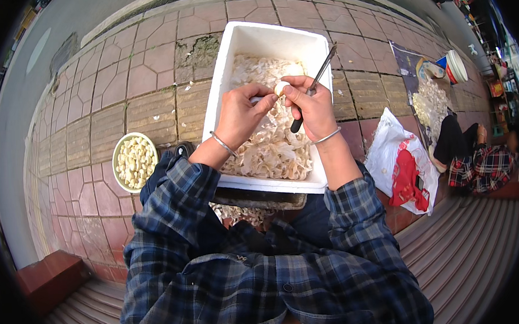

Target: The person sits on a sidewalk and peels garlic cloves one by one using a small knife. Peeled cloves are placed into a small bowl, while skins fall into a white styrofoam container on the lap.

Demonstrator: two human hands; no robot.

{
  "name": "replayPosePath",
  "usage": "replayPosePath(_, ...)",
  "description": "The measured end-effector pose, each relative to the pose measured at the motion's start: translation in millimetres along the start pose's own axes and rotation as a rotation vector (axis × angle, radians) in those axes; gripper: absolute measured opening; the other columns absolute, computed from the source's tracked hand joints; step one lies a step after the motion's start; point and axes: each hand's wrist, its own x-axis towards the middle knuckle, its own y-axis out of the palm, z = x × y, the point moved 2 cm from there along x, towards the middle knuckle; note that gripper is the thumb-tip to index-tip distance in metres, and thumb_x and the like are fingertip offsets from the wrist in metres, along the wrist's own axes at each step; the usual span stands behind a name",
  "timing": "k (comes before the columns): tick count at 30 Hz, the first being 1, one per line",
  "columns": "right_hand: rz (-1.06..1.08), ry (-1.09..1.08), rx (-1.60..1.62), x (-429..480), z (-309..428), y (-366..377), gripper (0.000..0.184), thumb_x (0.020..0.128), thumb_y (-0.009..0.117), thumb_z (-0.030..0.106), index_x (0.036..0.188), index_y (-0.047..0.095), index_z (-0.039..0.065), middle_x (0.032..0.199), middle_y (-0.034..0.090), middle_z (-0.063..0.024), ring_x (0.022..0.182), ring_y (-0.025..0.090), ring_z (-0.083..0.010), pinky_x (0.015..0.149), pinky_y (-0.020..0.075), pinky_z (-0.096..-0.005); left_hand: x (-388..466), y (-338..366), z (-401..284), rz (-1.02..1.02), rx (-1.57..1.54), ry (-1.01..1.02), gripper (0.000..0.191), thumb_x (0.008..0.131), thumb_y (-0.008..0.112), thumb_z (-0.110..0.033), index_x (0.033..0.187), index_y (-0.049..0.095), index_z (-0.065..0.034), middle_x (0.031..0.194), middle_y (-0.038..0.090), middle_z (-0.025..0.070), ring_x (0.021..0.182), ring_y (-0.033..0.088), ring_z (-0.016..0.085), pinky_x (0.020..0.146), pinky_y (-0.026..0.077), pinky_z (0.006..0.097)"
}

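Above a white foam box (218, 75) my two hands meet at a pale garlic clove (281, 88). My right hand (311, 105) pinches the clove between thumb and finger and also keeps a small black-handled knife (319, 76) against the palm, its blade pointing up and away. The thumb and forefinger of my left hand (245, 111) touch the clove's left side; a bit of something pale shows by those fingers. Papery garlic skins (270, 159) fill much of the box beneath. On the paving to the left stands a round bowl (116, 164) of peeled cloves (135, 163).
A white plastic sack (385, 141) with a red bag (407, 179) lies at right. Farther right are a heap of skins (434, 102), a tipped white bucket (457, 66) and a seated person in a plaid top (480, 166). More skins (245, 214) lie below the box.
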Motion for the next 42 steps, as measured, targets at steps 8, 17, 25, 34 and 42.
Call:
replayPosePath(8, -0.063, -0.039, -0.16, -4, -10, 7, 0.02, 0.08, 0.066, 0.006, 0.098, 0.061, -0.003, 0.073, 0.061, -0.0046, 0.056, 0.054, -0.0064, 0.041, 0.0387, -0.0164, -3, 2, 0, -0.036, 0.139, 0.048, 0.009, 0.076, 0.064, -0.006, 0.076, 0.062, 0.0022, 0.064, 0.059, 0.0033, 0.059, 0.053, 0.006, 0.053, 0.044, 0.0233)
replayPosePath(17, -0.019, 0.03, -0.021, -3, -16, 9, 0.022, 0.08, 0.065, 0.007, 0.099, 0.061, -0.004, 0.073, 0.061, -0.0061, 0.055, 0.055, -0.007, 0.04, 0.0388, -0.0167, -6, -1, -7, -0.144, 0.371, 0.273, 0.007, 0.071, 0.063, -0.007, 0.071, 0.059, -0.0011, 0.063, 0.057, 0.0115, 0.053, 0.057, 0.02, 0.05, 0.045, 0.0288)
replayPosePath(25, 0.024, 0.104, 0.027, -1, -11, 7, 0.025, 0.08, 0.065, 0.008, 0.1, 0.059, -0.005, 0.072, 0.059, -0.0044, 0.056, 0.053, -0.0054, 0.04, 0.0372, -0.0155, -9, 1, -12, -0.15, 0.467, 0.439, 0.012, 0.072, 0.064, -0.01, 0.068, 0.054, -0.0066, 0.064, 0.054, 0.0073, 0.06, 0.057, 0.027, 0.051, 0.044, 0.0365)
replayPosePath(34, 0.18, 0.262, 0.069, -3, -3, 0, 0.026, 0.079, 0.064, 0.007, 0.1, 0.058, -0.006, 0.071, 0.059, -0.0046, 0.056, 0.054, -0.0063, 0.04, 0.0368, -0.0155, -6, -3, -13, -0.214, 0.54, 0.422, 0.008, 0.071, 0.063, -0.008, 0.069, 0.056, -0.0063, 0.066, 0.056, 0.0075, 0.056, 0.057, 0.026, 0.05, 0.044, 0.0339)
replayPosePath(42, 0.295, 0.368, 0.003, -10, -11, 6, 0.023, 0.075, 0.067, 0.008, 0.091, 0.057, -0.004, 0.071, 0.059, -0.0055, 0.053, 0.053, -0.0055, 0.039, 0.0376, -0.0152, -4, -9, -9, -0.216, 0.604, 0.319, 0.011, 0.072, 0.062, -0.013, 0.067, 0.054, -0.0069, 0.066, 0.055, 0.0074, 0.058, 0.056, 0.029, 0.051, 0.044, 0.0373)
